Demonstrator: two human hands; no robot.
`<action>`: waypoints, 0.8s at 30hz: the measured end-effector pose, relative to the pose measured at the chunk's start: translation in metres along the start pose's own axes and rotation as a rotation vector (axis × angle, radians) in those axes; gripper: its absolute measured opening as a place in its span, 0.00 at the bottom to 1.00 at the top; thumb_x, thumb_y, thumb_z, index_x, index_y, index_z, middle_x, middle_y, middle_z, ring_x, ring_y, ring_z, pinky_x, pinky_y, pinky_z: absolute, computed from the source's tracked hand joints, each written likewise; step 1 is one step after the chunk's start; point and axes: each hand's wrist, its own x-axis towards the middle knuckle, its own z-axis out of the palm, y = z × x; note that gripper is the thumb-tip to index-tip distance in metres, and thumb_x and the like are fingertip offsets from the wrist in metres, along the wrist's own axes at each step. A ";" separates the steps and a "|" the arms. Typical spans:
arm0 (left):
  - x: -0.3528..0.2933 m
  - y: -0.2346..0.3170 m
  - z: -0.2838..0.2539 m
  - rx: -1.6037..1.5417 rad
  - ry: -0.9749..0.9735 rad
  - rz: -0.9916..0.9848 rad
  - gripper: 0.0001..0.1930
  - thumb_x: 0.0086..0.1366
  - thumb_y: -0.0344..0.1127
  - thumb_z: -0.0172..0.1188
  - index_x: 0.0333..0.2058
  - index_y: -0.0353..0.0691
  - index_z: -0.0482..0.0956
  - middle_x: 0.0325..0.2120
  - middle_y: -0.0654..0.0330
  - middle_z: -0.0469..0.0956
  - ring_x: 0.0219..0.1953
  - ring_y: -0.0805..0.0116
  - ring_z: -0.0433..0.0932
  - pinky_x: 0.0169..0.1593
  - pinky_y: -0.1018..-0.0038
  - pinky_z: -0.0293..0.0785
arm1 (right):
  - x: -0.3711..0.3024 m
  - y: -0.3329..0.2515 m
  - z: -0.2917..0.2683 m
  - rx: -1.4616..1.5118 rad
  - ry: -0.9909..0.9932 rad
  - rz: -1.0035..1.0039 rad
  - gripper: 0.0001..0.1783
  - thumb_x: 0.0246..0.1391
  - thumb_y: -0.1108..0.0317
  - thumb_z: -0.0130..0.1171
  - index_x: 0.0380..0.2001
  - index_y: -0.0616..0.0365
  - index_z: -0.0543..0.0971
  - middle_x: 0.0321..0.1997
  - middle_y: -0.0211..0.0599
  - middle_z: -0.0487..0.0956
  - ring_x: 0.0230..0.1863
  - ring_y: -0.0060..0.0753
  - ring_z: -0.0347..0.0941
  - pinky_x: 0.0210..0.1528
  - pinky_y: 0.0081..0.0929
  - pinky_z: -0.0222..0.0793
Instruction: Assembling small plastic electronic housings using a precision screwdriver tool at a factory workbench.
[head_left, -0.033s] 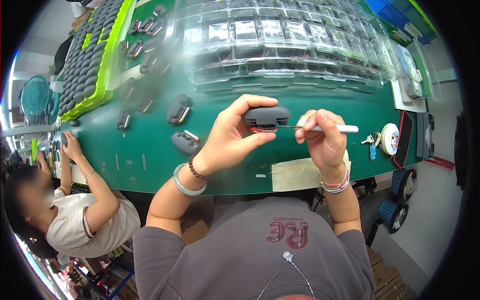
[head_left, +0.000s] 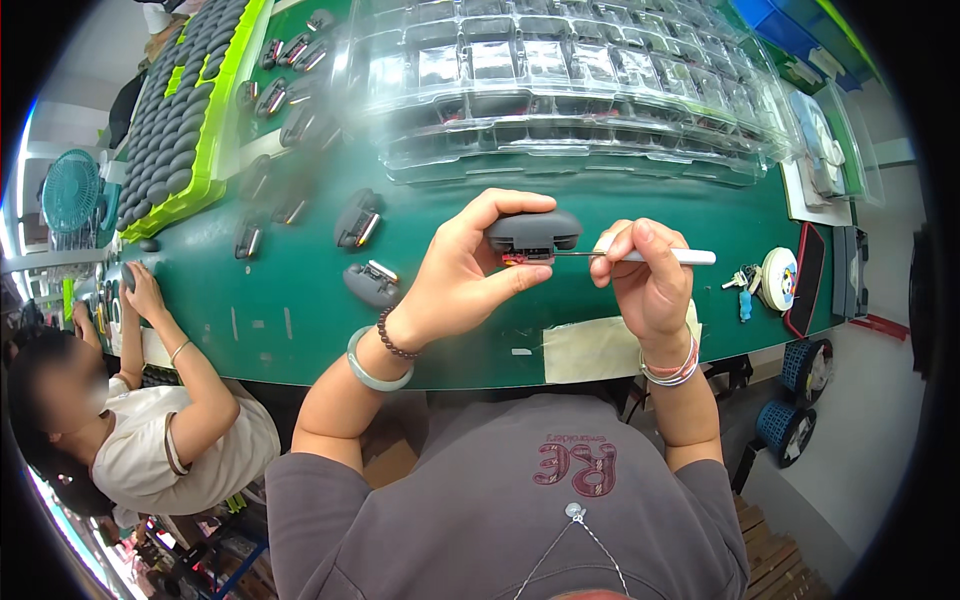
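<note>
Above the near part of the green table, my left hand (head_left: 452, 268) is closed on a dark grey rounded plastic housing (head_left: 537, 231), thumb below and fingers over the top. Exposed red and black parts show on the housing's underside. My right hand (head_left: 652, 285) pinches a small screwdriver (head_left: 683, 257) with a white handle and a thin metal shaft. Its shaft points left and meets the housing's open side; the tip itself is too small to make out. Similar housings with metallic cylinders lie left of my hands, the nearest one (head_left: 371, 287) beside my left wrist.
Stacked clear plastic trays (head_left: 570, 110) fill the far middle of the table (head_left: 400, 365). A lime-green tray (head_left: 212, 165) of grey shells stands far left. At right lie keys (head_left: 742, 282), a round white case (head_left: 779, 279) and a dark red-edged tray (head_left: 806, 280). A co-worker (head_left: 180, 410) sits at left.
</note>
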 end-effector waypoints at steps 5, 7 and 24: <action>0.000 -0.002 -0.001 -0.021 0.019 -0.012 0.23 0.52 0.21 0.61 0.48 0.35 0.67 0.40 0.60 0.70 0.40 0.75 0.71 0.44 0.78 0.72 | 0.000 0.005 -0.002 0.080 0.003 0.039 0.19 0.58 0.64 0.45 0.21 0.66 0.74 0.24 0.44 0.74 0.24 0.32 0.71 0.27 0.24 0.68; 0.000 -0.003 -0.001 -0.021 0.017 0.021 0.23 0.52 0.20 0.60 0.48 0.35 0.67 0.40 0.60 0.70 0.40 0.75 0.71 0.44 0.78 0.72 | -0.001 0.005 -0.001 0.048 0.008 0.004 0.18 0.58 0.63 0.45 0.22 0.67 0.75 0.24 0.44 0.75 0.25 0.32 0.72 0.27 0.24 0.68; 0.001 -0.002 -0.004 0.032 -0.014 0.043 0.22 0.52 0.19 0.58 0.48 0.35 0.67 0.41 0.59 0.70 0.43 0.72 0.72 0.46 0.76 0.72 | -0.003 0.003 0.007 -0.089 0.031 -0.101 0.19 0.58 0.63 0.45 0.20 0.66 0.74 0.23 0.44 0.73 0.23 0.31 0.71 0.23 0.21 0.66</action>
